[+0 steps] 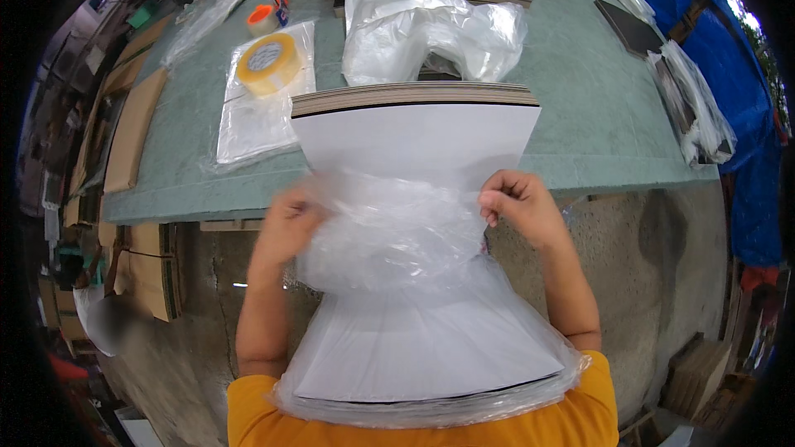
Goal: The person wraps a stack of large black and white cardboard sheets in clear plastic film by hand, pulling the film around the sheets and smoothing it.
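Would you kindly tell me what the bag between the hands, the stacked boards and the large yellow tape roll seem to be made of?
Bag: thin, glossy plastic film; it is see-through and wrinkled.
Stacked boards: smooth, matte white face; brownish layered edges suggest cardboard or fibreboard, though which is unclear.
Yellow tape roll: probably glossy plastic film, judging by its translucent sheen.

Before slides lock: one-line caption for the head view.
Left hand and right hand at bunched clear plastic partly covering a white-faced board stack by a green table.
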Available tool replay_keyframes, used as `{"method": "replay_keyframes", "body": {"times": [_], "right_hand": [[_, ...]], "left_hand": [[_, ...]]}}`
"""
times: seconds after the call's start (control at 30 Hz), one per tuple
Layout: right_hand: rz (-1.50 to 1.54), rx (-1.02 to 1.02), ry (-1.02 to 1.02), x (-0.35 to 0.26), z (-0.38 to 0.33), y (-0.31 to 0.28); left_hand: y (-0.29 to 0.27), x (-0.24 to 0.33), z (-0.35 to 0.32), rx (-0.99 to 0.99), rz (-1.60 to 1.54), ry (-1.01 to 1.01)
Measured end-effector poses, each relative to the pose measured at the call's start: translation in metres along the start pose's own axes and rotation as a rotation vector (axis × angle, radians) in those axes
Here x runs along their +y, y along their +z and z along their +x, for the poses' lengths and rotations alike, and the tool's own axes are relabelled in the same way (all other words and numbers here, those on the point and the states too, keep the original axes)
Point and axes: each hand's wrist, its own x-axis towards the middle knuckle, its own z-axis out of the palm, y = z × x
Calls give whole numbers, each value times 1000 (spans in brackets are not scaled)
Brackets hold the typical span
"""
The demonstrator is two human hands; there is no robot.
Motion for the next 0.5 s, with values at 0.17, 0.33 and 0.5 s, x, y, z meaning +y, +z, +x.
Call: {"method": "replay_keyframes", "body": {"times": [0.17, 0.33, 0.5], "right_hand": [[114, -21, -34, 15, -2, -3], [152, -93, 197, 25, 10, 8], [195, -160, 123, 28, 19, 11]], "left_hand": [[-22, 6, -2, 14, -163, -245], [-8, -2, 4, -40, -118, -144], [-1, 10, 7, 11, -141, -168]]}}
